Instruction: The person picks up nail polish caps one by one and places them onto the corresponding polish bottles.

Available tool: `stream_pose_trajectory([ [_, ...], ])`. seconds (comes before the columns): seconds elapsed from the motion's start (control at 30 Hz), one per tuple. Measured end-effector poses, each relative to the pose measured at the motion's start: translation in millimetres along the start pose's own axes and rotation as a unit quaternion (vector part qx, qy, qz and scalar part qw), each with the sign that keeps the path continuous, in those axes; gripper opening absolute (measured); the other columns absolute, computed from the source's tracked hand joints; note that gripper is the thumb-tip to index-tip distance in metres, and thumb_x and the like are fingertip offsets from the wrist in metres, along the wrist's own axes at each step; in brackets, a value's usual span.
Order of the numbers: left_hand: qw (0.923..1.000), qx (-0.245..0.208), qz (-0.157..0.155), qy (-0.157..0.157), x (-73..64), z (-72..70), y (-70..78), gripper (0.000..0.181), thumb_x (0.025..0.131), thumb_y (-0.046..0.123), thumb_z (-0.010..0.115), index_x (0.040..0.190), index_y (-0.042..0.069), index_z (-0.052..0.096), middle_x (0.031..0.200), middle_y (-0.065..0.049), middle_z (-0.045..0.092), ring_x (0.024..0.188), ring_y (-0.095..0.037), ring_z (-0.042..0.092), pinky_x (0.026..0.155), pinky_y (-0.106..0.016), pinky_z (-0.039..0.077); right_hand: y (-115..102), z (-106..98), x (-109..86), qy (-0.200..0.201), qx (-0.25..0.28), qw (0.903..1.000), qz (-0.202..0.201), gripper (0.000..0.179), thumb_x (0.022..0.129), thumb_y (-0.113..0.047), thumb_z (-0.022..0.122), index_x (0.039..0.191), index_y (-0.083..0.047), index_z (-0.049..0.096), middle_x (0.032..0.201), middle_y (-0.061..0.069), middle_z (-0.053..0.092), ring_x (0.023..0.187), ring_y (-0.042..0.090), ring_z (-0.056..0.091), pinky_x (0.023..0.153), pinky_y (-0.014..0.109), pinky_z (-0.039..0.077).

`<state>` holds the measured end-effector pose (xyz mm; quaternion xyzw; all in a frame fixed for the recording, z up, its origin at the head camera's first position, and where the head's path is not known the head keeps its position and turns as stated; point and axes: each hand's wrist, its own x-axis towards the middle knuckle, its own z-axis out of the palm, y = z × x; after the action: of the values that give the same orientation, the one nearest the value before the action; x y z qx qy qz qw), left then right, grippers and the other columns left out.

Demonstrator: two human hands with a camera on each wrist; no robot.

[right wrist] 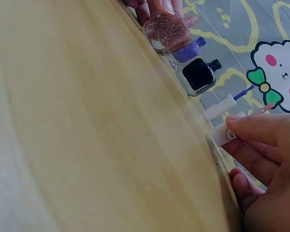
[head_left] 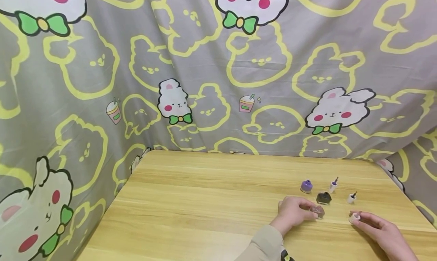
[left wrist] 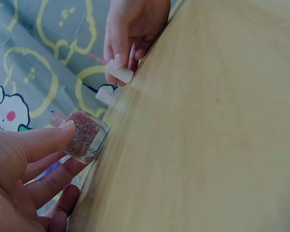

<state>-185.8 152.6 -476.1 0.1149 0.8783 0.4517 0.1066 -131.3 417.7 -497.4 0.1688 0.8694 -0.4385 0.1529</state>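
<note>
A glass nail polish bottle with pink glitter (left wrist: pixel 82 137) has no cap, and its bare neck shows. My left hand (head_left: pixel 293 213) pinches it between thumb and fingers at the tabletop. To the right, my right hand (head_left: pixel 382 228) pinches a white nail polish cap (right wrist: pixel 227 133), its pinkish brush pointing up. The cap's base is at or very near the table; I cannot tell if it touches. Just behind the pink bottle stand an uncapped black nail polish bottle (head_left: pixel 323 198) and an uncapped purple one (head_left: pixel 306 186).
Two more white caps stand brush-up on the wooden table (head_left: pixel 191 200): one with a purple brush (head_left: pixel 333 186), one with a dark brush (head_left: pixel 352 198). A grey curtain (head_left: pixel 211 71) with rabbit prints hangs behind the table and along its left side.
</note>
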Motion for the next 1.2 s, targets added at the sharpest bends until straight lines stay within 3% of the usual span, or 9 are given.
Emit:
stream_pose_trajectory([
  [0.07,0.9999,-0.010,0.000,-0.004,0.0,-1.3,-1.2,0.015,0.074,0.034,0.083,0.088,0.037,0.076,0.078,0.025,0.069,0.081,0.009,0.056,0.090,-0.024,0.035,-1.6,-0.6,-0.7,0.000,0.003,1.0000,-0.001,0.089,0.087,-0.067,0.055,0.148,-0.004,0.039,0.139,0.009,0.059,0.136,0.047,0.029,0.100,0.054,0.039],
  [0.13,0.9996,-0.027,-0.003,-0.009,-0.2,-2.4,-3.1,0.016,0.075,0.032,0.083,0.089,0.035,0.076,0.080,0.024,0.070,0.081,0.008,0.057,0.090,-0.023,0.038,-3.0,-1.2,-1.2,0.000,0.002,1.0000,0.000,0.090,0.087,-0.067,0.055,0.148,-0.003,0.037,0.138,0.006,0.059,0.123,0.028,0.052,0.100,0.053,0.040],
  [0.37,0.9952,-0.094,-0.004,-0.026,-1.8,-7.7,-8.5,0.017,0.076,0.021,0.083,0.092,0.027,0.078,0.087,0.020,0.070,0.079,0.006,0.057,0.080,-0.018,0.048,-11.6,1.8,-4.4,-0.002,-0.003,0.9999,-0.012,0.085,0.091,-0.061,0.054,0.146,0.001,0.038,0.147,0.022,0.046,0.127,0.037,0.047,0.101,0.057,0.039],
  [0.43,0.9934,-0.110,-0.003,-0.032,-2.3,-10.3,-9.1,0.017,0.077,0.019,0.082,0.092,0.026,0.078,0.088,0.019,0.071,0.078,0.006,0.057,0.077,-0.018,0.048,-14.0,3.3,-5.6,0.000,-0.012,0.9998,-0.018,0.083,0.091,-0.061,0.054,0.145,0.000,0.041,0.144,0.019,0.051,0.109,0.009,0.059,0.100,0.057,0.040],
  [0.5,0.9921,-0.120,-0.001,-0.036,-2.5,-13.3,-9.7,0.017,0.078,0.019,0.082,0.093,0.025,0.078,0.088,0.018,0.071,0.078,0.006,0.057,0.076,-0.017,0.048,-16.5,4.7,-7.0,-0.001,-0.015,0.9995,-0.027,0.080,0.091,-0.060,0.054,0.144,-0.001,0.043,0.139,0.013,0.057,0.091,-0.018,0.049,0.100,0.057,0.040],
  [0.57,0.9915,-0.125,0.001,-0.038,-2.5,-16.6,-10.7,0.018,0.078,0.019,0.081,0.094,0.025,0.078,0.089,0.017,0.071,0.078,0.006,0.057,0.074,-0.017,0.048,-19.6,6.8,-8.5,-0.001,-0.016,0.9993,-0.035,0.077,0.092,-0.060,0.055,0.143,-0.002,0.045,0.135,0.008,0.061,0.083,-0.029,0.032,0.099,0.056,0.041],
  [0.67,0.9914,-0.125,0.007,-0.041,-2.2,-21.9,-13.4,0.019,0.078,0.019,0.081,0.097,0.024,0.078,0.091,0.017,0.072,0.077,0.006,0.057,0.073,-0.016,0.048,-25.5,11.2,-11.2,-0.002,-0.021,0.9986,-0.049,0.075,0.092,-0.059,0.055,0.142,-0.004,0.047,0.133,0.004,0.063,0.084,-0.030,0.033,0.098,0.053,0.042],
  [0.9,0.9887,-0.144,0.019,-0.038,-1.5,-34.6,-21.7,0.022,0.078,0.016,0.081,0.100,0.022,0.077,0.093,0.014,0.072,0.076,0.005,0.058,0.071,-0.016,0.048,-39.7,25.1,-14.7,0.015,-0.043,0.9926,-0.112,0.058,0.095,-0.049,0.056,0.134,-0.007,0.057,0.113,-0.027,0.061,0.092,-0.027,0.040,0.075,0.011,0.042],
  [1.2,0.9886,-0.146,0.027,-0.028,-1.6,-51.9,-33.0,0.024,0.077,0.014,0.081,0.100,0.018,0.077,0.093,0.010,0.074,0.075,0.003,0.059,0.070,-0.015,0.048,-58.1,43.7,-17.1,0.050,-0.048,0.9794,-0.190,0.040,0.094,-0.036,0.063,0.123,-0.008,0.065,0.110,-0.027,0.063,0.097,-0.023,0.044,0.078,0.013,0.042],
])
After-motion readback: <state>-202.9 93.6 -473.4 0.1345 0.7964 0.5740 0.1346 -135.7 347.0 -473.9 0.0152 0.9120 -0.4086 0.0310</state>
